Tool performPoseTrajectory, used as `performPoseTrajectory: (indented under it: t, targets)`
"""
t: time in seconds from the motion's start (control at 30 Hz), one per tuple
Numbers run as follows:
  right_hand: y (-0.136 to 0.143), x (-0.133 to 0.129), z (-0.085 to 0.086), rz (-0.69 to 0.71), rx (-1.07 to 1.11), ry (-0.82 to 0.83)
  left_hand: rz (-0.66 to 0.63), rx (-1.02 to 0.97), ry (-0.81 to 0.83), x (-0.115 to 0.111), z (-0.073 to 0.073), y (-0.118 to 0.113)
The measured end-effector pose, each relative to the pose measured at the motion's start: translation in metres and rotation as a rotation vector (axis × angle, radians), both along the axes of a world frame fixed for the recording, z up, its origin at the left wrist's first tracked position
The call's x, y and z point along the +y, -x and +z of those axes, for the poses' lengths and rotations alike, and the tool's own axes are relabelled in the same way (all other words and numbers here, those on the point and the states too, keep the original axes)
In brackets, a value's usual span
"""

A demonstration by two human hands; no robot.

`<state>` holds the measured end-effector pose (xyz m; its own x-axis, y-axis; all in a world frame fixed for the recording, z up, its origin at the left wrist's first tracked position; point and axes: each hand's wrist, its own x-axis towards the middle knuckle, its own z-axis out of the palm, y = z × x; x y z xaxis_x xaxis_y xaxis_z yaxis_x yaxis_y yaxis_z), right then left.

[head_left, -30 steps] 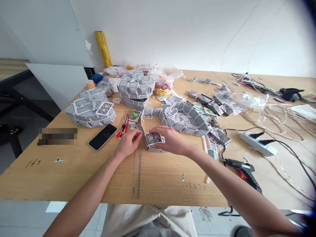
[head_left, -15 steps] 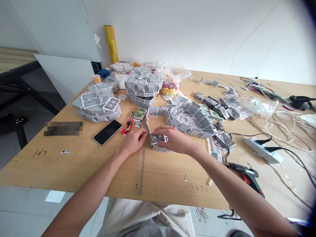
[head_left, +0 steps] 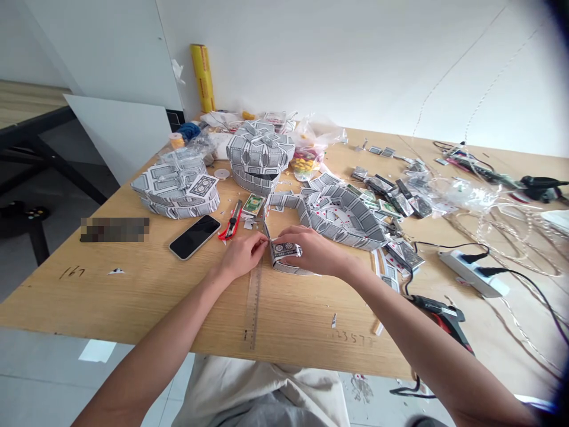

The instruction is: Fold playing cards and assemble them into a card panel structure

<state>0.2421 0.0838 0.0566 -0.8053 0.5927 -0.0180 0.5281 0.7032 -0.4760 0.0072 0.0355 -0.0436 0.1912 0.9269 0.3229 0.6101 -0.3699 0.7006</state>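
We see the left hand (head_left: 243, 255) pinching the edge of a curved playing-card wall (head_left: 291, 201) on the smooth wooden table (head_left: 178, 314), the right hand (head_left: 311, 252) curled around a black-patterned card (head_left: 285, 250).

Centre of frame: right hand (head_left: 313, 250) grips patterned card (head_left: 285, 249) at the curved card wall (head_left: 303, 209); left hand (head_left: 243, 254) pinches the wall's near-left edge. Phone (head_left: 194, 237) and red cutter (head_left: 231, 220) lie left of centre. Glue gun (head_left: 444, 320), lower right.
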Motion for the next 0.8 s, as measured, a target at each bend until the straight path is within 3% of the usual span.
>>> performPoseTrajectory:
  t: [0.37, 0.6, 0.8]
  targets:
    - [0.009, 0.01, 0.002, 0.016, -0.097, 0.07, -0.182, -0.068, 0.208, -0.005, 0.011, -0.002]
    - [0.011, 0.021, -0.001, 0.061, -0.076, 0.176, -0.179, -0.23, 0.42, -0.004, 0.009, -0.009]
    - [0.014, 0.041, -0.012, -0.104, 0.005, 0.389, -0.163, -0.375, 0.599, -0.003, 0.012, -0.016]
